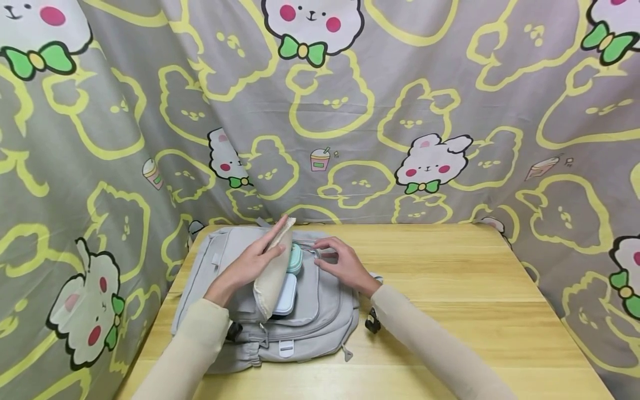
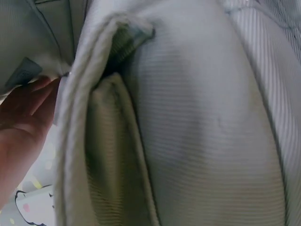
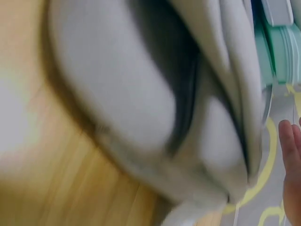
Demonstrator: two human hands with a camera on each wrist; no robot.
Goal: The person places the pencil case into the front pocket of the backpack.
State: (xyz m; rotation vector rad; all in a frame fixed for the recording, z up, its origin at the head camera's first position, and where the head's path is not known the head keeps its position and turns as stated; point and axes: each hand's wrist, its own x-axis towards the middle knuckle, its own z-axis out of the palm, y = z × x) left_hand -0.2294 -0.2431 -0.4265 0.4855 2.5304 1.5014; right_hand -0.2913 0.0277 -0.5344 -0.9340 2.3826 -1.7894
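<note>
A grey backpack (image 1: 330, 311) lies on the table with its front pocket open. My left hand (image 1: 250, 261) holds the pocket's flap (image 1: 272, 278) up, thumb on the cream inner side and fingers behind; the left wrist view shows this hand (image 2: 23, 122) at the edge of the fabric. Inside the pocket sit a mint-green case (image 1: 295, 259) and a pale white-blue case (image 1: 285, 295). My right hand (image 1: 345, 264) is at the pocket's upper right corner, thumb and forefinger apart. In the right wrist view its fingers (image 3: 288, 141) look straight, partly cut off by the frame.
The wooden table (image 1: 450, 311) extends to the right of the backpack. A black buckle (image 1: 372, 322) and a zipper pull (image 1: 347, 353) lie at the bag's right side. A patterned curtain (image 1: 350, 111) hangs behind and along both sides.
</note>
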